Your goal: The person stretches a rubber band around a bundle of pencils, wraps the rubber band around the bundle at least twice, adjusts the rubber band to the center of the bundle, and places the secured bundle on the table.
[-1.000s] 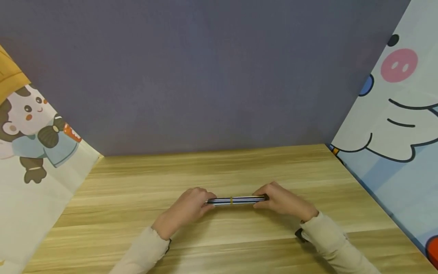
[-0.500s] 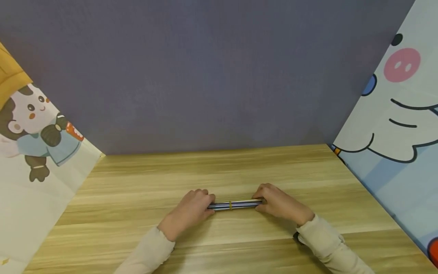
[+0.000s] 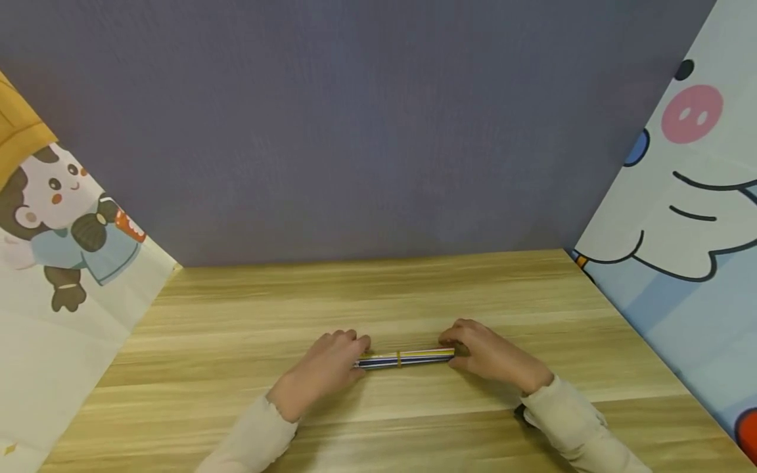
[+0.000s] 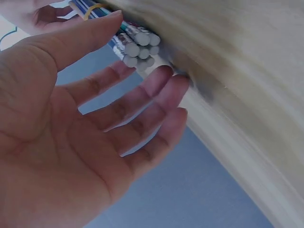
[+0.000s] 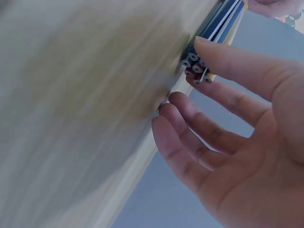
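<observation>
A bundle of several striped pencils (image 3: 426,356), tied by a yellow rubber band (image 3: 399,359), lies crosswise low over the wooden tabletop. My left hand (image 3: 319,372) is around its left end, thumb and fingers spread to either side. White erasers in silvery ferrules (image 4: 137,47) show there in the left wrist view. At the other end, my right hand (image 3: 493,355) has its thumb and index finger parted around the flat, unsharpened pencil ends (image 5: 195,66). The remaining fingers of both hands are loosely bent, with nothing in the palms. Whether any fingertip still touches the bundle is hard to tell.
The wood-grain tabletop (image 3: 378,295) meets a grey-purple panel (image 3: 372,131) at the back. Walls printed with cartoon figures stand at the left (image 3: 35,355) and right (image 3: 710,315). Dark straps show near both sleeve cuffs.
The bundle has come slightly nearer and lower and has turned, showing a yellow pencil. Both hands have loosened, with wider gaps between thumb and fingers, and the bundle's right end is now exposed.
</observation>
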